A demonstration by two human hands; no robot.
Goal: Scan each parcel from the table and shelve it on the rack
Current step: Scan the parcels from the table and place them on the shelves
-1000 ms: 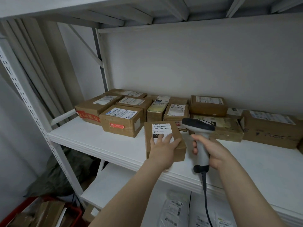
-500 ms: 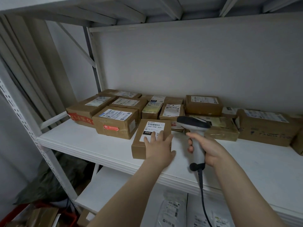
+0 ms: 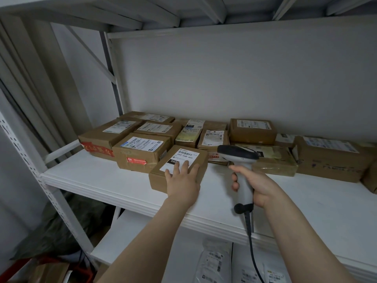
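Left hand (image 3: 182,180) lies flat on top of the parcel (image 3: 201,160), fingers straight, fingertips on the near edge of its label (image 3: 183,157). It presses and does not grip. Right hand (image 3: 260,186) is wrapped around the handle of the barcode scanner (image 3: 238,158), which sits just right of the parcel, nose pointing left, cable (image 3: 252,248) hanging down.

The parcel is on the white shelf board (image 3: 91,174) of the rack (image 3: 28,160), near the front edge. Its left rear corner is just beside the box with the red sticker (image 3: 140,154).

Step, as I read it: seating the parcel in the front row.
- Push flat and low, straight back, so the box slides and doesn't tip.
- Square it against the red-sticker box and leave the label face up and readable.
- Hold the scanner nose and cable off the yellow-taped parcel (image 3: 273,158) behind it.
- Cannot tell whether the scan is done. If not, lift the fingertips off the label first.

Surface: smooth white board, bare to the right front, more boxes (image 3: 252,131) packed along the back. Lower shelf (image 3: 126,242) carries poly mailers (image 3: 216,262). Plain white wall (image 3: 224,78) behind, dim light.
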